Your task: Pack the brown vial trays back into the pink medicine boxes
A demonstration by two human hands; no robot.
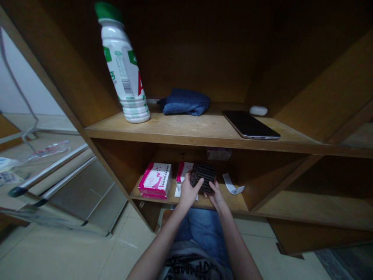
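Observation:
Both of my hands grip a dark brown slotted object (204, 174) with rounded corners and ridges across its face; its exact kind is unclear. My left hand (190, 190) wraps its left side, thumb on the near face. On the right side, my right hand (215, 193) closes round the lower corner. The object is held up in front of the lower shelf (233, 201). Just behind my left hand stands a pink and white box (184, 168), partly hidden. Another pink and white box (155, 179) lies to the left. A curled white paper strip (232, 185) rests at the right.
Above is an upper shelf (180, 126) with a white bottle (124, 74) with a green cap, a folded blue cloth (186, 102), a black phone or tablet (250, 125) and a small white case (258, 111). At the left stands a metal-framed rack (67, 182).

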